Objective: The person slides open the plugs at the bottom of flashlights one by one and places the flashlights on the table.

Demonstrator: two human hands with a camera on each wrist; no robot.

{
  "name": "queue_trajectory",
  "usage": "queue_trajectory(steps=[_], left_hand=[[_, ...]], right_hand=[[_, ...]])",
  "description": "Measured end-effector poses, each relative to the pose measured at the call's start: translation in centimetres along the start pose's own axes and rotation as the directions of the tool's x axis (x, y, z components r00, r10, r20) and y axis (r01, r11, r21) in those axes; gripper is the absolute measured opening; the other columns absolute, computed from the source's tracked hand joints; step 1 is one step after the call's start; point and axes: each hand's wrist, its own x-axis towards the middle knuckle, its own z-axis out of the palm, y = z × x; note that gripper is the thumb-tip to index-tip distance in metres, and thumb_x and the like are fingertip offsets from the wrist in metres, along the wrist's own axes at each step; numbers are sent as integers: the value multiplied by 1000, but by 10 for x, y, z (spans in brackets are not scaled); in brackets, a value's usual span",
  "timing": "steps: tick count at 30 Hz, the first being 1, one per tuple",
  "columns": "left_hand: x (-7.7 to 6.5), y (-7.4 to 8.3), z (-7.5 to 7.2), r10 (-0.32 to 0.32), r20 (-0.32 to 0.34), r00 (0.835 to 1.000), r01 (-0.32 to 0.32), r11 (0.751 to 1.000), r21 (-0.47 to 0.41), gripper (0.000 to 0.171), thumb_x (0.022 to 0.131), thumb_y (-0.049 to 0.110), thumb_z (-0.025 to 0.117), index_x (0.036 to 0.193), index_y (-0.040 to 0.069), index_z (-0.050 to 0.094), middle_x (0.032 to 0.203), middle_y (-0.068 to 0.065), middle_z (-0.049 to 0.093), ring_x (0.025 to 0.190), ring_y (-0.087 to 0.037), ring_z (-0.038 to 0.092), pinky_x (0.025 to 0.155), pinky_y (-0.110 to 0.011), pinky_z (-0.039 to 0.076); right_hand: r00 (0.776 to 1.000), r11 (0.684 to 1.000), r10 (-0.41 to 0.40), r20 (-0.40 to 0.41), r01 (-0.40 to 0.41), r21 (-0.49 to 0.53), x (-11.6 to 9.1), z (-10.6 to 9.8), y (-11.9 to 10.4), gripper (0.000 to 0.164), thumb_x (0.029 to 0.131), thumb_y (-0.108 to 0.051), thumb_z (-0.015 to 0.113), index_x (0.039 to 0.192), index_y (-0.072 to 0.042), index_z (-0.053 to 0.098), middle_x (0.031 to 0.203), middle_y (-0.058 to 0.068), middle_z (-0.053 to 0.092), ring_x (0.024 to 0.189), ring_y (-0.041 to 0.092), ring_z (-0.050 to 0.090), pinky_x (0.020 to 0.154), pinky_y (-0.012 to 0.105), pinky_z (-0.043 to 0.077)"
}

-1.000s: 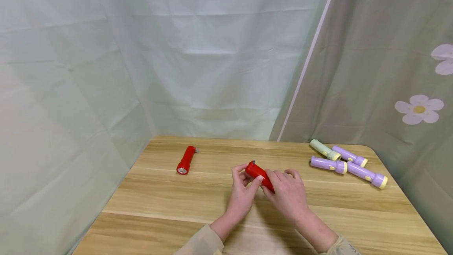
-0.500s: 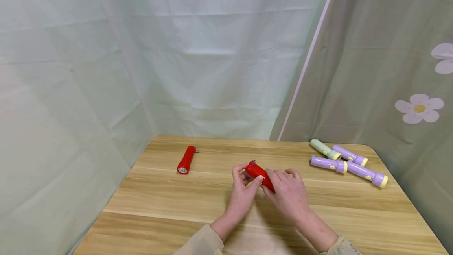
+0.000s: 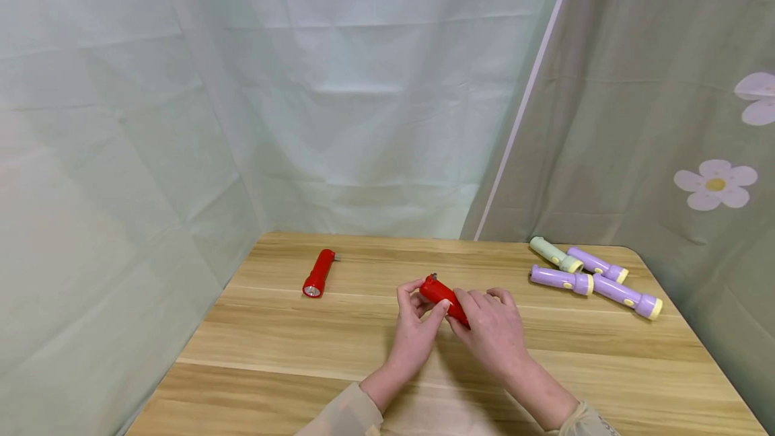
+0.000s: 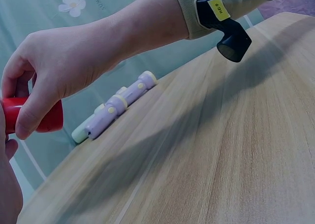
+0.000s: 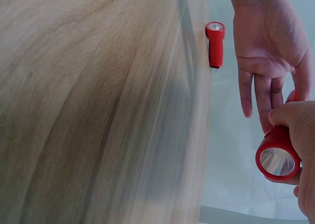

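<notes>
Both hands hold a red flashlight (image 3: 432,290) above the middle of the wooden table (image 3: 290,355). My left hand (image 3: 414,338) pinches it near its tail end, thumb along the body. My right hand (image 3: 493,332) wraps the front part and hides its head from above. At the tail a small dark metal piece sticks up. The right wrist view shows the flashlight's round reflector (image 5: 278,162), red-rimmed, pointing toward that camera. A second red flashlight (image 3: 319,274) lies at the table's back left, with a small grey piece poking out sideways at its tail.
At the back right, several flashlights lie close together: a pale green one (image 3: 554,256) and purple ones, such as the purple flashlight (image 3: 626,295) with a yellow rim. Curtains (image 3: 363,120) hang close behind the table and along its sides. A black camera (image 4: 229,37) sits on the right wrist.
</notes>
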Motion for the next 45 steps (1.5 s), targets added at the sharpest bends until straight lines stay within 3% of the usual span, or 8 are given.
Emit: queue_trajectory(steps=[12, 27, 45], left_hand=[[-2, 0, -1, -13, 15, 1000, 13, 1000, 10, 57, 99, 26, 71, 142, 19, 33, 131, -10, 59, 119, -27, 58, 92, -29, 54], [-2, 0, -1, -19, 18, 1000, 19, 1000, 8, 57, 99, 27, 71, 142, 23, 34, 130, -6, 60, 118, -26, 57, 92, -31, 54], [-3, -1, -3, 2, 23, 1000, -2, 1000, 12, 56, 99, 21, 70, 142, 18, 35, 128, -12, 61, 115, -27, 58, 91, -30, 54]], right_hand=[[999, 1000, 23, 49, -22, -8, 0, -2, -1, 49, 73, -28, 92, 112, -7, 70, 91, 7, 74, 75, 25, 71, 87, 48, 48], [999, 1000, 18, 40, -18, -1, -1, -1, -2, 50, 72, -28, 92, 112, -7, 71, 90, 6, 74, 74, 25, 71, 86, 49, 49], [998, 1000, 29, 57, -29, 1, -2, -2, -4, 49, 73, -28, 92, 112, -9, 71, 90, 6, 74, 75, 25, 71, 86, 49, 48]])
